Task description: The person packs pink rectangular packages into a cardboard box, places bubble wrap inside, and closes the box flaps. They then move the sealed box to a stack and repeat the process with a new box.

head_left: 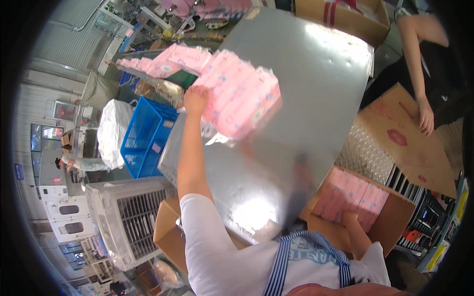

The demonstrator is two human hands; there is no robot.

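Note:
A block of pink, flower-printed soft packs lies on the metal table, several packs side by side. My left hand is at the block's left end, its fingers bent over the edge of a pack. To the lower right, an open cardboard box holds pink packs in rows. My right hand reaches down into that box and touches the packs at their near side. Its fingertips are hidden among them.
More pink packs trail off at the table's far left. The shiny metal table spans the middle. A blue crate stands left of it. At the right, another person's hand rests on a cardboard flap.

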